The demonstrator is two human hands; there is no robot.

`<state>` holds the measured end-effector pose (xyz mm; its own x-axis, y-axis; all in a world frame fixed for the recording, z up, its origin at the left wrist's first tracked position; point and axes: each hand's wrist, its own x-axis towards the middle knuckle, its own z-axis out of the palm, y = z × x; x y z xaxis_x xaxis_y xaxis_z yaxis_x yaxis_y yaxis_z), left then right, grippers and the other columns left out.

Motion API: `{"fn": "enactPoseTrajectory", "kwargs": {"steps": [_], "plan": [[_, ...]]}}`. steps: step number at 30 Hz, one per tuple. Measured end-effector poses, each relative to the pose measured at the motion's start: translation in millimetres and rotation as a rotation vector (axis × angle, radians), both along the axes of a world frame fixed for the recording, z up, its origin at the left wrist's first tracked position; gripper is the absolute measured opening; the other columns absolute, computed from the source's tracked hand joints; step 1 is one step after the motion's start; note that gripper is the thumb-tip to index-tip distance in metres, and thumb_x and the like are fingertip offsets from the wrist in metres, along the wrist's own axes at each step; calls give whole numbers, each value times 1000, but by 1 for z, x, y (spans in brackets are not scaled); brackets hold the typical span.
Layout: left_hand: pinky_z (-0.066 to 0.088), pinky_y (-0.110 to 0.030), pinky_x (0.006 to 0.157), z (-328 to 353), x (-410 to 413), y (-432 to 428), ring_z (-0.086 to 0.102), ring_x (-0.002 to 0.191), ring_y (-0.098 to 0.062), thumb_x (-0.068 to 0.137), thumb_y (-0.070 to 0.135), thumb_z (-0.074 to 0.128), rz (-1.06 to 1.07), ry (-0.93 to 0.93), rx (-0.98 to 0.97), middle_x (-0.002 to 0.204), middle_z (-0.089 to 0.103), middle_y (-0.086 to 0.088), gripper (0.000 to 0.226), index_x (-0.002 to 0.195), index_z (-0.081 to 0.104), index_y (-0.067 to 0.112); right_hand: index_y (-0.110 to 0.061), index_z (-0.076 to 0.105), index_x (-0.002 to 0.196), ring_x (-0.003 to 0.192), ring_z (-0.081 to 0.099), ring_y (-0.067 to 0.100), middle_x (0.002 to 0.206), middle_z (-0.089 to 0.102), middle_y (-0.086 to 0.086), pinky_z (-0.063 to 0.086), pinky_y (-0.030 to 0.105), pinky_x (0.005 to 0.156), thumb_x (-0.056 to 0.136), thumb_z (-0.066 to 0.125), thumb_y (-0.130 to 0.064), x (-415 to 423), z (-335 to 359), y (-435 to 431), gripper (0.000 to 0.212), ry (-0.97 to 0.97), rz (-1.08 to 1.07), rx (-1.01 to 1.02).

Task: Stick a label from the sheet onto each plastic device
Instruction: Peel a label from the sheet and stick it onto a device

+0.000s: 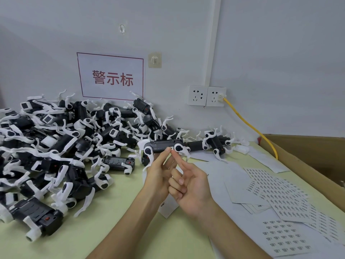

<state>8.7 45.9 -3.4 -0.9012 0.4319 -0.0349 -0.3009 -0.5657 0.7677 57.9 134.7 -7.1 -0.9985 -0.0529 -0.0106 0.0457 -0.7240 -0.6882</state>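
Gripping device (162, 146) — left hand (158, 176), open table (130, 230) nearside

Black-and-white plastic device (164, 146), gripped in the left hand (158, 176); right hand (192, 187) with forefinger straight, tip on the device's black body, other fingers curled. Heap of like devices (61, 146) on the green table (121, 230), left; label sheets (280, 197) fanned right, beside a cardboard box (308, 156). Wall: red-lettered sign (111, 77), twin sockets (206, 96), yellow cable (248, 122).

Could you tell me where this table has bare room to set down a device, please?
Bare green table lies between the device pile and the left forearm. The right side is crowded with label sheets.
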Motion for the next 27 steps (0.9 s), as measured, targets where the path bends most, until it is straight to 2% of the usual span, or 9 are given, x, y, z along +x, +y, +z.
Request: {"fn": "enactPoseTrajectory", "kwargs": {"steps": [5,7,9,11,17,20,23,25,27], "plan": [[51,-28,51,0,0,1,65,57,-17,73,45,77,74,-6,0,105,77,2,26,61,71,23,-23,73,121,43,17,12,53,24,1,14,25,42,79,60,-27,1,1,0,45,-1,0,2],[54,-34,69,0,1,3,68,74,-19,67,41,81,144,-22,8,110,77,-4,22,66,70,22,-23,72,123,44,17,12,54,24,1,14,25,43,77,61,-27,1,1,0,47,-2,3,9],[53,-38,92,-2,-1,5,75,91,-19,71,32,84,242,-54,29,106,79,-8,23,78,68,18,-22,70,126,44,18,12,54,24,1,15,25,42,78,61,-28,2,1,0,50,-3,9,9],[52,-36,99,-3,-2,7,77,93,-13,83,24,80,325,-71,37,98,80,-9,19,86,65,13,-20,67,130,44,18,12,55,25,1,16,25,42,79,59,-29,2,1,0,52,-5,16,12],[53,-31,88,-8,-8,11,78,88,-15,87,22,78,509,-81,-24,93,79,-12,33,71,49,18,-17,65,132,45,19,11,56,27,1,16,25,42,84,53,-31,3,2,-1,52,6,24,38],[55,-34,89,-9,-9,12,78,86,-18,87,21,79,571,-69,-42,98,78,-16,34,72,50,15,-17,63,134,45,20,11,56,29,1,16,25,44,86,52,-34,3,1,-1,52,7,29,61],[56,-34,89,-11,-11,12,78,85,-20,88,21,79,594,-64,-40,92,77,-14,40,69,44,17,-18,63,134,45,20,11,56,29,1,15,26,46,87,51,-35,4,1,-1,51,5,35,69],[58,-29,83,-11,-13,12,78,85,-20,90,21,77,597,-73,-21,91,75,-13,33,74,48,16,-19,66,131,46,18,12,56,29,1,15,26,46,86,52,-34,4,1,-1,49,7,30,53],[58,-23,72,-9,-16,8,77,75,-16,92,18,73,615,-102,27,82,74,-10,20,83,57,10,-21,69,128,49,15,13,56,30,1,13,27,48,85,53,-33,4,2,2,47,9,17,20]]}}
